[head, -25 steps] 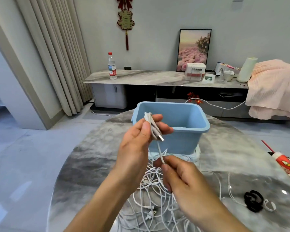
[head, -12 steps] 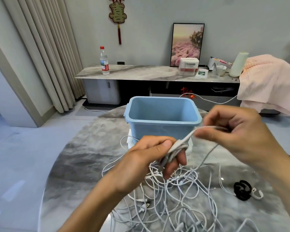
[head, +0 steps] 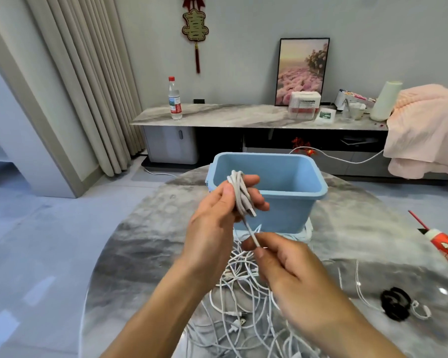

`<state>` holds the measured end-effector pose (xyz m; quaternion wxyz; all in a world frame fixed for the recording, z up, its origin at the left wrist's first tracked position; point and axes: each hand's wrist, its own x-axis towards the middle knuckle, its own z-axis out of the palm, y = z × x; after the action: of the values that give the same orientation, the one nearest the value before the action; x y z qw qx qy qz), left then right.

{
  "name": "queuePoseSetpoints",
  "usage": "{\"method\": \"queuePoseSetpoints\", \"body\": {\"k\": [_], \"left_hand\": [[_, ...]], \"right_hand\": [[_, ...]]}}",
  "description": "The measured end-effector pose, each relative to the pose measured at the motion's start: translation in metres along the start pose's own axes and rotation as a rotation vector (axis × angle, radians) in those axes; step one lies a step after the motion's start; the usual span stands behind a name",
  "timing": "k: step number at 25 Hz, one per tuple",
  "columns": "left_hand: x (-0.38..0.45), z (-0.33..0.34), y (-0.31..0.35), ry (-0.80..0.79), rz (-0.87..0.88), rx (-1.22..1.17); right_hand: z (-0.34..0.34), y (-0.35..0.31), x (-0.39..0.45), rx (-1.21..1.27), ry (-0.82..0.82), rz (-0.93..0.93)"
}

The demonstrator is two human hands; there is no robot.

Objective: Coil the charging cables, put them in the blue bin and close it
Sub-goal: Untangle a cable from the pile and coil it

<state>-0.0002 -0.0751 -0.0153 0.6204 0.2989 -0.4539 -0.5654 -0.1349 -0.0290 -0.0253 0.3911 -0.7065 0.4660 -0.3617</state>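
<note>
Blue bin (head: 282,215) at the table's (head: 145,244) far middle, open-topped; what shows of its inside holds no cable. Left hand (head: 217,228) raised just in front of the bin, thumb and curled fingers clamped round a coiled white cable (head: 239,193). Its free tail runs down and right into the right hand (head: 292,277), pinched between thumb and forefinger. Loose tangle of white cables (head: 243,306) on the near tabletop beneath both hands.

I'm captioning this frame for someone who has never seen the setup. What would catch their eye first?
The two hands at centre: the left hand grips a half-wound white cable bundle, while the right hand pinches its loose end just below. Behind them stands the open blue bin on the round marble table. A tangle of white cables sprawls under the hands.
</note>
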Motion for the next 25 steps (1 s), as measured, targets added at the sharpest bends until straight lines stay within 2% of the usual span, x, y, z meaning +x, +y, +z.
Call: {"method": "queuePoseSetpoints", "body": {"k": [2,5,7,10,14,17,21,22,25], "left_hand": [[0.000,-0.004,0.011,-0.120,-0.018,-0.088],[-0.002,-0.012,0.026,-0.273,-0.067,-0.176],[-0.007,-0.011,0.026,-0.337,-0.100,-0.001],[-0.008,-0.008,0.017,-0.372,-0.137,0.242],[-0.007,-0.004,0.015,-0.367,-0.149,0.244],[-0.006,-0.004,0.014,-0.278,-0.095,0.105],[0.000,-0.007,0.013,-0.070,-0.033,-0.151],[0.002,-0.009,0.013,-0.019,-0.013,-0.150],[0.008,-0.018,0.014,0.037,0.122,0.047]], "right_hand": [[-0.021,-0.010,-0.001,-0.020,0.075,-0.012],[-0.062,-0.001,0.013,-0.015,0.315,-0.031],[-0.084,0.008,0.022,-0.020,0.455,-0.043],[-0.097,0.017,0.028,-0.026,0.534,-0.051],[-0.096,0.030,0.036,0.015,0.560,-0.053],[-0.072,0.040,0.037,0.079,0.451,0.031],[-0.005,0.035,0.023,0.074,0.100,0.047],[0.006,0.030,0.018,0.034,0.063,0.018],[0.014,0.005,0.000,-0.231,-0.010,-0.027]]}}
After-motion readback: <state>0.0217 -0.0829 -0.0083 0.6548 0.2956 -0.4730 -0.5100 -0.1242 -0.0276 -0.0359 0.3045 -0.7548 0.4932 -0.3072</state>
